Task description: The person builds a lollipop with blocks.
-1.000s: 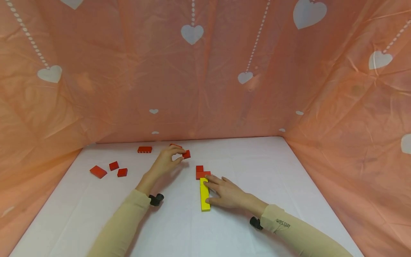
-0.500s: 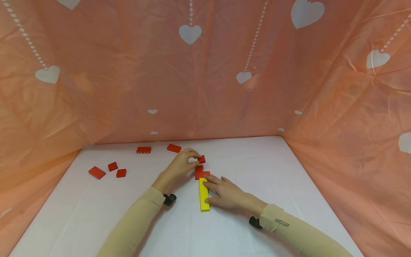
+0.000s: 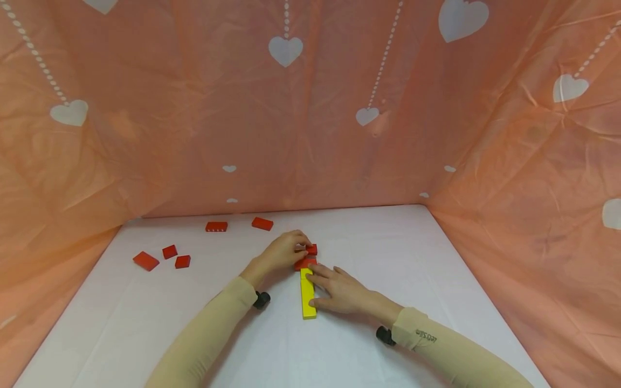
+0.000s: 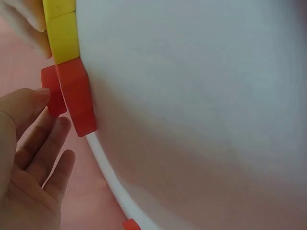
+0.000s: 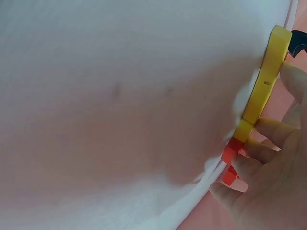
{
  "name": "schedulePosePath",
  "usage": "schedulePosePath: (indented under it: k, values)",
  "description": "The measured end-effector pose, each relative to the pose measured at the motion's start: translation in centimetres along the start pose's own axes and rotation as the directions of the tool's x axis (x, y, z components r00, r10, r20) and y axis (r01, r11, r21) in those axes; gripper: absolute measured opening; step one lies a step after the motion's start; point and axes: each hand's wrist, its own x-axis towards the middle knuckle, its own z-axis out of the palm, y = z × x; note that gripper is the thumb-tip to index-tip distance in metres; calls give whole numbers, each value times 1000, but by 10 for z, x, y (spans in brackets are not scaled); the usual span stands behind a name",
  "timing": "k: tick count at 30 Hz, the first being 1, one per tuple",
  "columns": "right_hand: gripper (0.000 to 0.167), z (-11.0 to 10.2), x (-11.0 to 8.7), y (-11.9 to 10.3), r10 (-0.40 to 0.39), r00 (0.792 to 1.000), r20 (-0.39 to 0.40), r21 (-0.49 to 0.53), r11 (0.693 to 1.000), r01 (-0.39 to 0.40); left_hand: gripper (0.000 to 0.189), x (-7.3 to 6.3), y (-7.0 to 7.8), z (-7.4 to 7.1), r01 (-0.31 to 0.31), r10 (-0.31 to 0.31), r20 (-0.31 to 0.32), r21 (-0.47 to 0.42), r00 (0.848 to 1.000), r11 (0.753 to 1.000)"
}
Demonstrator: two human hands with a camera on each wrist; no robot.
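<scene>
My left hand (image 3: 283, 252) pinches a small red block (image 4: 52, 86) between thumb and fingers, close beside the red blocks (image 4: 76, 91) at the far end of the row. In the head view the pinched block overlaps the far side of those red pieces, and the fingers partly hide them. Yellow blocks (image 3: 308, 296), a long one and a short one, continue the row toward the person. My right hand (image 3: 344, 292) lies along the right side of the yellow blocks, its fingers spread and fingertips touching them.
At the left of the white table (image 3: 111, 323) lie a flat red block (image 3: 146, 261) and two small red blocks (image 3: 182, 261). Near the back edge are a red block with white dots (image 3: 216, 227) and another red block (image 3: 262, 223). A pink curtain (image 3: 310, 134) surrounds the table.
My left hand has carried the small red block rightward and nearer, from near the back red block to the far end of the row. My right hand stays at the yellow blocks.
</scene>
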Motion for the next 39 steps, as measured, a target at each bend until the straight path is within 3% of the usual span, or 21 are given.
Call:
schedulePosePath:
  k: [8,19,28,39]
  values:
    - [70,1,0,1,1,1000,1,-5,1000,-1,19,0,1,3,28,-29,54,26,998,999]
    - [68,0,-1,0,-19,1000,-17,-7,1000,19,20,6,0,2,61,-62,38,49,997,997]
    - [68,1,-1,0,-3,1000,-5,10,1000,3,24,12,3,2,83,-84,130,14,988,996]
    - [69,2,0,1,8,1000,-1,5,1000,-8,25,12,1,3,98,-96,128,-7,987,995]
